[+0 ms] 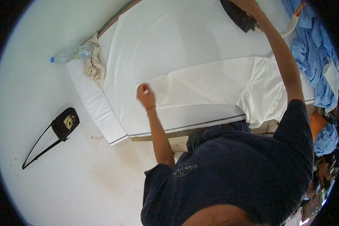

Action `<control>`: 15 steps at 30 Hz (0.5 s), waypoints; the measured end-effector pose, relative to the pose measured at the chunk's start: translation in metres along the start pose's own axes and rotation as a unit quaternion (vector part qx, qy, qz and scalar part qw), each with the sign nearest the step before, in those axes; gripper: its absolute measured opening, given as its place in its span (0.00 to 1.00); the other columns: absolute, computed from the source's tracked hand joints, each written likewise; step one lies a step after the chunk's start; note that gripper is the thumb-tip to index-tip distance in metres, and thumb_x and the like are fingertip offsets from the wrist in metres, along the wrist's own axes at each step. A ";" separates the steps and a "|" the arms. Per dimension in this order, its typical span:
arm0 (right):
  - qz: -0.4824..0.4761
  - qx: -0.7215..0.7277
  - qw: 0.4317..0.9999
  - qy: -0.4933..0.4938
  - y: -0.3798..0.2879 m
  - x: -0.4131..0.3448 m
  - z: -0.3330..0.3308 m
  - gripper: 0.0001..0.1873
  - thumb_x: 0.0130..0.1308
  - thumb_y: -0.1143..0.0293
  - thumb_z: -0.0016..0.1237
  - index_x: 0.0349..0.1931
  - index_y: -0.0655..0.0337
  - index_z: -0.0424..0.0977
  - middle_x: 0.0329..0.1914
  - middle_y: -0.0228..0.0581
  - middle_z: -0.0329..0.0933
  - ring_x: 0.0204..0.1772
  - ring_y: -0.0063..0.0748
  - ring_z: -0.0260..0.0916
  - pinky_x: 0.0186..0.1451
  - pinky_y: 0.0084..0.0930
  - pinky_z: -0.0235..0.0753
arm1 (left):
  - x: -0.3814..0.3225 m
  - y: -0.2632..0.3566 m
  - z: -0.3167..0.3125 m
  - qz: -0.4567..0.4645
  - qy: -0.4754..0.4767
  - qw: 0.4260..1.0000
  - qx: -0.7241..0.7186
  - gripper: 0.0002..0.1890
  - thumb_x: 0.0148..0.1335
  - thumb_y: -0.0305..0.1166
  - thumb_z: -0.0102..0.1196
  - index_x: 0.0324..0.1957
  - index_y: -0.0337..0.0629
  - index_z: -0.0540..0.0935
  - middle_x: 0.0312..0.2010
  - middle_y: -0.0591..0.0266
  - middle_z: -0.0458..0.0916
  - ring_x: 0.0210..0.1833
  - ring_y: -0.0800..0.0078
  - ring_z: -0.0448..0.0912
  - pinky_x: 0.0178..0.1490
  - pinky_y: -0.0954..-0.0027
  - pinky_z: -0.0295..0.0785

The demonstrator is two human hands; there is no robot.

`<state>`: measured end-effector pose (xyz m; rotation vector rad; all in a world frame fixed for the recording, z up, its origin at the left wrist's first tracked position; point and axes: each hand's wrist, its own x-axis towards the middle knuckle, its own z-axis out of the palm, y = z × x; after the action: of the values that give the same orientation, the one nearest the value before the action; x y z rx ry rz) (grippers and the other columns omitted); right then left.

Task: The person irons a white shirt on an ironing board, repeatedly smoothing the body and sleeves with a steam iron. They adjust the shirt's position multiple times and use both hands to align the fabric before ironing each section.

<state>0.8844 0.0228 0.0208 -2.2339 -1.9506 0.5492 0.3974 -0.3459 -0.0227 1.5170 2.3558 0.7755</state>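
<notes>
A white shirt (260, 90) lies on a white padded ironing surface (158, 31), with one sleeve (203, 82) stretched flat towards the left. At that sleeve's end my left hand (146, 95) is curled, slightly blurred, with a bit of white cloth between the fingers. My right hand (247, 5), partly cut off by the top edge of the view, is on a dark, pointed object that looks like a clothes iron (238, 17). The iron is beyond the sleeve, on the white cover. Its handle and my fingertips are mostly hidden.
A plastic bottle (70, 54) and a crumpled beige cloth (94, 66) lie at the left end. A black strapped item (65, 124) is further left. Blue cloth (313, 53) is heaped on the right, near a pale hose or cord (291, 26).
</notes>
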 end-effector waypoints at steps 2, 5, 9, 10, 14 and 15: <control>-0.010 -0.001 0.998 0.069 0.006 0.021 -0.010 0.37 0.59 0.35 0.56 0.43 0.68 0.78 0.39 0.57 0.82 0.46 0.57 0.80 0.50 0.50 0.79 | -0.024 -0.043 -0.057 -0.090 0.083 0.992 0.016 0.10 0.53 0.16 0.54 0.38 0.34 0.80 0.32 0.60 0.81 0.35 0.67 0.78 0.42 0.68 0.75; -0.100 0.025 0.977 0.187 0.004 0.028 -0.013 0.29 0.65 0.46 0.54 0.47 0.68 0.77 0.46 0.55 0.80 0.52 0.56 0.78 0.55 0.47 0.77 | -0.101 -0.087 -0.161 -0.243 0.303 0.922 0.005 0.09 0.59 0.21 0.51 0.40 0.32 0.81 0.32 0.57 0.81 0.37 0.66 0.80 0.42 0.65 0.78; -0.272 0.099 0.895 0.339 0.027 -0.004 0.005 0.22 0.69 0.57 0.51 0.52 0.68 0.74 0.56 0.53 0.76 0.60 0.58 0.71 0.62 0.45 0.72 | -0.224 -0.106 -0.271 -0.427 0.415 0.794 0.119 0.25 0.62 0.31 0.57 0.60 0.31 0.73 0.57 0.38 0.77 0.56 0.46 0.79 0.63 0.57 0.75; -0.289 0.107 0.886 0.347 0.036 -0.027 0.018 0.21 0.69 0.59 0.50 0.53 0.68 0.73 0.58 0.53 0.75 0.62 0.59 0.69 0.63 0.44 0.71 | -0.231 -0.112 -0.268 -0.448 0.384 0.773 0.233 0.31 0.61 0.33 0.59 0.64 0.30 0.68 0.62 0.36 0.71 0.62 0.46 0.74 0.68 0.56 0.68; -0.349 0.127 0.904 0.210 0.074 -0.187 0.066 0.17 0.63 0.75 0.58 0.52 0.52 0.75 0.60 0.40 0.71 0.68 0.46 0.66 0.78 0.56 0.57 | -0.223 -0.157 -0.227 -0.355 0.260 0.844 0.307 0.58 0.55 0.37 0.67 0.75 0.26 0.40 0.78 0.38 0.43 0.80 0.47 0.44 0.82 0.54 0.37; -0.313 0.118 0.921 0.199 0.090 -0.226 0.062 0.17 0.63 0.75 0.58 0.51 0.52 0.75 0.59 0.40 0.71 0.67 0.44 0.68 0.78 0.57 0.55 | -0.194 -0.123 -0.163 -0.302 0.226 0.906 0.192 0.56 0.54 0.37 0.68 0.75 0.27 0.45 0.76 0.37 0.47 0.79 0.46 0.47 0.82 0.53 0.40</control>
<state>0.9243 -0.2209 -0.0237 -1.3270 -2.0714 0.1999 0.3114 -0.6087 0.0288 0.6339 3.2237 0.5611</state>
